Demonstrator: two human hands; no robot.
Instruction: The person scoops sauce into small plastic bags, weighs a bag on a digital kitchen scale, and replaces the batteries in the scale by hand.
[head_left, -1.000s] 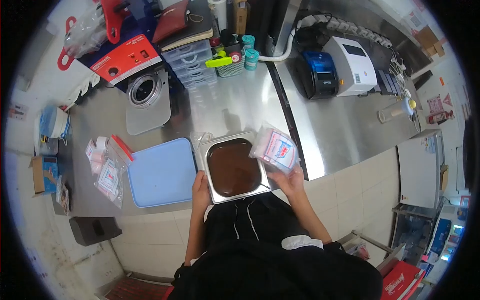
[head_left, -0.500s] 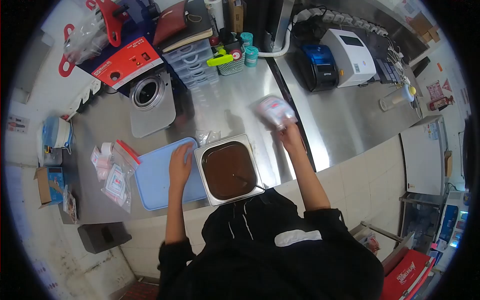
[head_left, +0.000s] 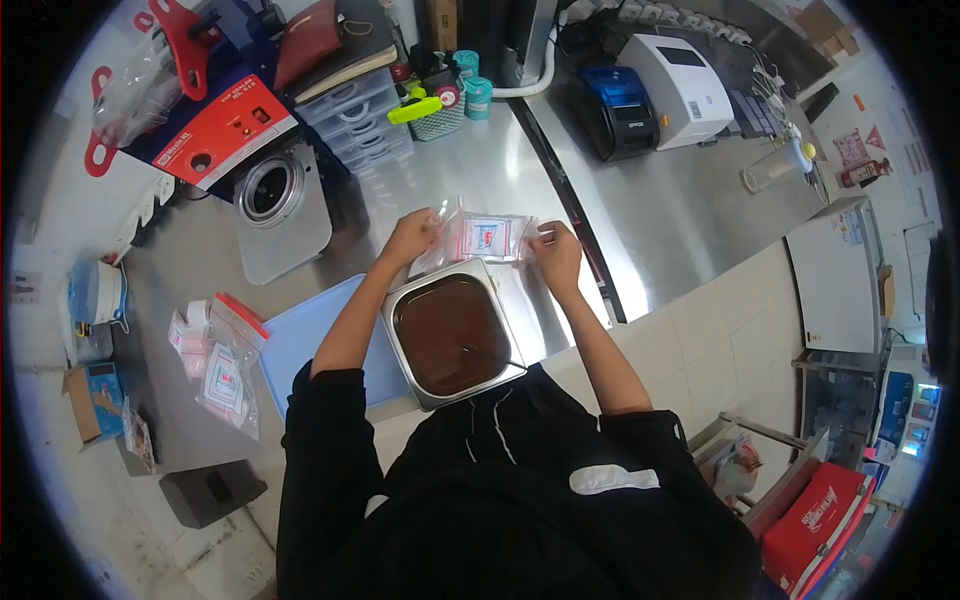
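Observation:
A clear plastic bag with a red-and-blue printed label [head_left: 485, 238] stretches between my hands, above the steel counter. My left hand [head_left: 410, 238] is closed on the clear plastic at its left end. At the other end, my right hand [head_left: 557, 257] pinches the bag's edge. Just below it stands a square steel pan [head_left: 502, 362], filled with brown liquid [head_left: 445, 330]; a thin dark handle leans over its lower right side. A blue tray [head_left: 315, 340] lies left of the pan, partly covered by my left forearm.
More printed plastic bags [head_left: 228, 380] lie left of the tray. A red-fronted cup sealer [head_left: 215, 135] stands at the back left, beside clear drawers [head_left: 355, 125]. A black-and-blue printer [head_left: 615, 115] and a white printer [head_left: 680, 90] are at the back right.
My right hand has brought the bag leftward to behind the pan. My left hand has left the tray, moved up and right, and taken the bag's left end.

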